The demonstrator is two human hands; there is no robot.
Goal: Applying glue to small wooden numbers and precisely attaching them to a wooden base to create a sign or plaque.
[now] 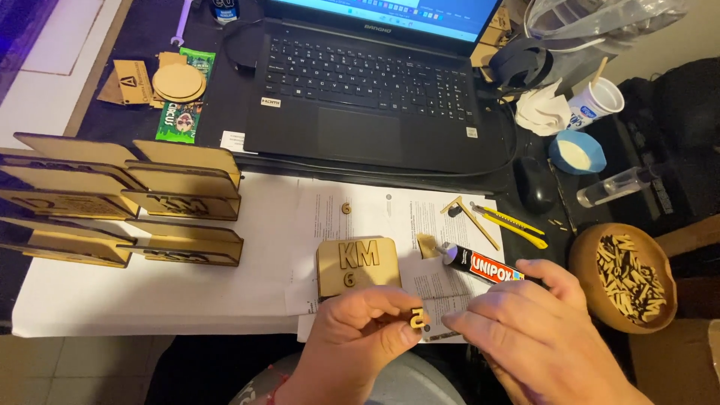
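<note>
My left hand (358,330) pinches a small wooden cut-out piece (416,317) between thumb and fingers, just below a flat wooden plaque (358,264) with raised wooden characters glued on it. My right hand (532,330) holds a black glue tube (480,264) whose silver nozzle points up and left, near the plaque's right edge. A small wooden scrap (427,244) lies beside the nozzle. The plaque rests on printed paper sheets (300,225).
Several finished wooden plaques (120,199) stand in rows at the left. An open laptop (367,82) sits at the back. A wooden bowl (626,277) of cut-out pieces is at the right, with a yellow utility knife (514,223), black mouse (534,184), blue bowl (577,152) and cup (596,101) behind.
</note>
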